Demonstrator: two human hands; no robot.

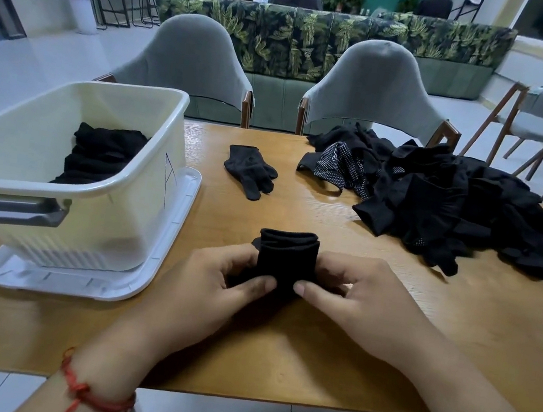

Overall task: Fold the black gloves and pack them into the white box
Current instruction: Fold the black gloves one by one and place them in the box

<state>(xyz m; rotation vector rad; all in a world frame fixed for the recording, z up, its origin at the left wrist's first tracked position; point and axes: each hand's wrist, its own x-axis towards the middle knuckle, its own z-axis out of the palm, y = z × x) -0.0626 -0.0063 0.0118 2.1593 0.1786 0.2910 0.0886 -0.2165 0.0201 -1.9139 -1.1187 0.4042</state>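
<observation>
Both my left hand (215, 281) and right hand (351, 294) pinch the folded glove (287, 259) tight so it stays folded, with the white box (154, 142) close by for packing.

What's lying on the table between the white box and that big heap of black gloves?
In the head view, one single black glove lies flat on the wooden table, apart from both the white box and the heap of gloves. Otherwise bare wood.

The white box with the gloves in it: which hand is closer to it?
The left hand. It holds the folded glove just right of the white box; the right hand grips the glove's far side, farther away.
</observation>
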